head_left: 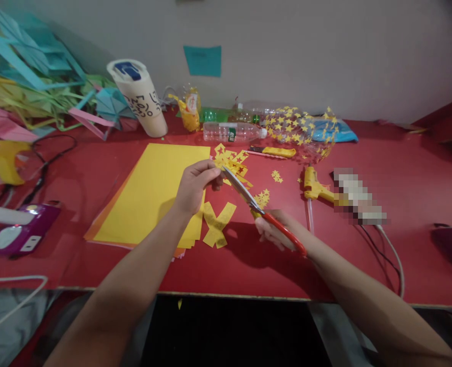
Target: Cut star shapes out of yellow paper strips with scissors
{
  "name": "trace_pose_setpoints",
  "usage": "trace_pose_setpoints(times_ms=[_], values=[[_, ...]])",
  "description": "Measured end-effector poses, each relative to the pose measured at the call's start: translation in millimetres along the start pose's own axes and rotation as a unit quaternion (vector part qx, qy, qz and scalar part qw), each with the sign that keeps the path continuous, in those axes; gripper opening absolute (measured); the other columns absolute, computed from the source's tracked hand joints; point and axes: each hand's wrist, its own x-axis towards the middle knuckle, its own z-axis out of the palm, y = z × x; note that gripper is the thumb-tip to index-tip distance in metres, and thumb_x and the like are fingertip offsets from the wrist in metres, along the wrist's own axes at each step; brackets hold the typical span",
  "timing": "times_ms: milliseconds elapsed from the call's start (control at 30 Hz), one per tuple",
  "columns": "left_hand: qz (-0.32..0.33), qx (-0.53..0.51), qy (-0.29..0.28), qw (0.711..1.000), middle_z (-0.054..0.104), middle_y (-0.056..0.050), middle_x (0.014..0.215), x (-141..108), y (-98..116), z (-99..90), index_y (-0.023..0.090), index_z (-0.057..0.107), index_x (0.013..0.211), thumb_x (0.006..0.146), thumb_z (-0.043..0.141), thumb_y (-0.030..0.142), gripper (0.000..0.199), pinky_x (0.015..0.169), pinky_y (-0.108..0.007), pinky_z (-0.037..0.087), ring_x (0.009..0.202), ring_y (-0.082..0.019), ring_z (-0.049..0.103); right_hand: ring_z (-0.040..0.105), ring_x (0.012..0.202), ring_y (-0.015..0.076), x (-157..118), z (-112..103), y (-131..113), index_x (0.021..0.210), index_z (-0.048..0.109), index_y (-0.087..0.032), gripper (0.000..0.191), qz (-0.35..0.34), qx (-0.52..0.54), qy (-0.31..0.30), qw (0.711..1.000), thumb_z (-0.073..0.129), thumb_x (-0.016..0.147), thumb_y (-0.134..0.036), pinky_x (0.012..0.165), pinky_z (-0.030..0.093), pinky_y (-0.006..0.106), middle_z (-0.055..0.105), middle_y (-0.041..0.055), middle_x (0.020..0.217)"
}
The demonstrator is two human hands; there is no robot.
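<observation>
My right hand [275, 229] grips a pair of scissors [244, 193] with red handles, its blades pointing up and left. My left hand [198, 183] is closed in a pinch at the blade tips; what lies between its fingertips is too small to make out. Just behind the fingertips is a pile of yellow paper scraps [231, 160] with star-shaped holes. Small yellow paper stars [263, 198] lie beside the blades, with another little heap of stars [276, 176] farther back. Two crossed yellow paper strips [218, 224] rest between my forearms.
Yellow paper sheets [149, 193] are stacked at left. Behind stand a white tumbler [139, 99], a clear plastic bottle [229, 132] and a star-covered plastic piece [300, 127]. A yellow cutter [273, 152] and glue gun [317, 188] lie right. Folded coloured paper [38, 61] fills the far left.
</observation>
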Motion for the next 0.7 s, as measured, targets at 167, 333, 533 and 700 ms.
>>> trace_pose_setpoints(times_ms=[167,333,533,700], values=[[-0.002,0.002,0.003,1.000,0.056,0.003,0.050,1.1,-0.3,-1.9,0.017,0.060,0.056,0.068,0.057,0.018,0.012,0.046,-0.019,0.041,0.047,-0.006,0.050,0.041,0.030,0.0071,1.0,-0.3,0.0,0.056,0.043,-0.020,0.042,0.028,-0.005,0.006,1.000,0.057,0.069,-0.057,0.029,0.032,0.018,0.040,-0.0072,0.038],[0.000,0.011,-0.010,1.000,0.056,0.003,0.050,2.5,-1.5,-5.7,0.017,0.061,0.057,0.068,0.057,0.018,0.013,0.046,-0.019,0.041,0.046,-0.006,0.050,0.038,0.028,0.0049,1.3,-1.1,-2.2,0.057,0.044,-0.019,0.044,0.024,-0.007,0.005,1.000,0.057,0.067,-0.059,0.026,0.028,0.017,0.046,-0.0054,0.042],[-0.002,0.016,-0.004,1.000,0.056,0.002,0.050,3.3,-2.2,-6.4,0.017,0.061,0.056,0.068,0.057,0.019,0.013,0.046,-0.019,0.041,0.047,-0.006,0.050,0.043,0.031,0.0077,-0.1,0.1,-3.0,0.056,0.043,-0.020,0.047,0.031,0.004,0.013,0.999,0.060,0.064,-0.063,0.026,0.030,0.017,0.040,-0.0071,0.038],[-0.007,0.018,0.002,1.000,0.056,0.002,0.050,3.0,-1.2,-5.8,0.017,0.060,0.056,0.067,0.057,0.019,0.012,0.046,-0.020,0.041,0.047,-0.006,0.050,0.043,0.030,0.0075,-0.1,-0.3,-2.3,0.055,0.041,-0.020,0.046,0.024,-0.003,0.011,1.000,0.061,0.067,-0.060,0.029,0.032,0.018,0.038,-0.0079,0.037]])
